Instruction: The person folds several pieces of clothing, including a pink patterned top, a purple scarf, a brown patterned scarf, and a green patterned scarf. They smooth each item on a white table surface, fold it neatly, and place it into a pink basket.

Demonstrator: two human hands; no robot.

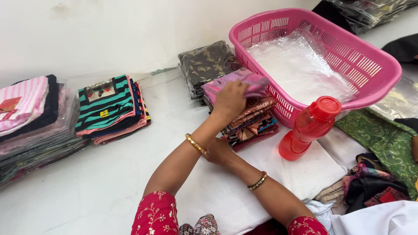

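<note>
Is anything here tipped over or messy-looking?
Yes. The red bottle lies tilted, leaning against the pink basket instead of standing up. At the right, loose cloths sit in a crumpled heap, while the other clothes are folded in neat stacks. Nothing looks spilled or torn.

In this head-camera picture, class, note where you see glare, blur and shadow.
Head view: glare on the clear plastic sheet inside the pink basket; the left hand on the pink folded cloth is slightly motion-blurred; soft shadows under the arms; the striped stack is sharp.

Plain white wall [109, 30], white floor [87, 191]
</note>
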